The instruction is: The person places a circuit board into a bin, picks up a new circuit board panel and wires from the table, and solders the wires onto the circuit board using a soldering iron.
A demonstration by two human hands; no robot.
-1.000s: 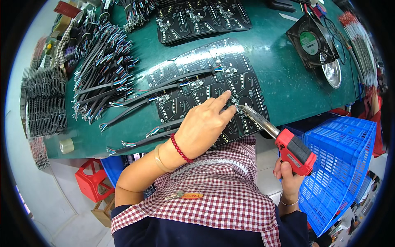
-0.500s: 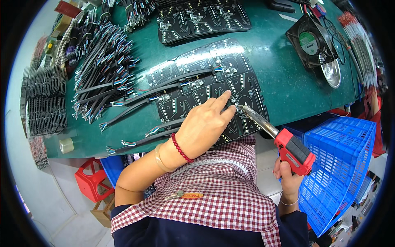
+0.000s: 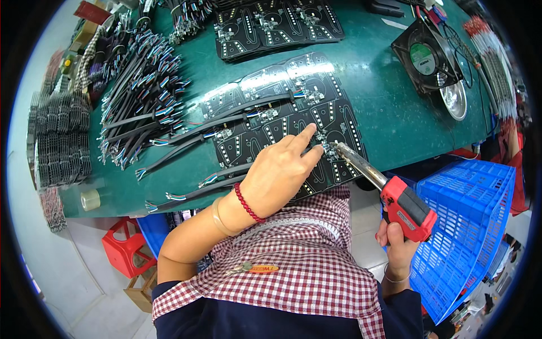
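My right hand is closed round the handle of a red and black soldering gun. The gun's metal tip points up and left, close to my left thumb and the solder points of a black circuit board. Over this board lies my left hand, its index finger stretched out and its thumb by the solder points. Black cables with bared coloured wire ends run in under the left hand, which presses one against the board; the grip itself is hidden. Other cables lie across the boards farther back, reaching their connectors.
Left on the green table is a heap of cables; a board stack lies at the back. A black fan stands at the right, above a blue crate. A tape roll sits near the left edge.
The soldering gun and my right hand have shifted slightly right, and the tip has drawn a little away from my left thumb. My left hand stays in place.
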